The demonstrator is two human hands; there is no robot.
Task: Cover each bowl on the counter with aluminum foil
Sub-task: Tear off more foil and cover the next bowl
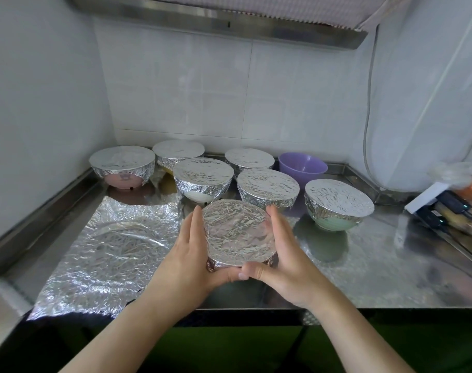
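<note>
A foil-wrapped bowl (236, 232) sits at the front middle of the steel counter (377, 270). My left hand (191, 254) cups its left side and my right hand (283, 254) cups its right side, thumbs meeting at the near rim, pressing the foil against the wall. Behind it stand several foil-covered bowls, among them a pink one (121, 164), a white one (202, 179) and a green one (338, 201). A purple bowl (302, 165) at the back stands uncovered. A loose crinkled foil sheet (108, 251) lies flat on the counter at the left.
White tiled walls close the left and back. A range hood (229, 20) hangs overhead. At the right edge lie a white box (426, 197), dark cables and bagged food (469, 189). The counter's front edge runs just below my wrists.
</note>
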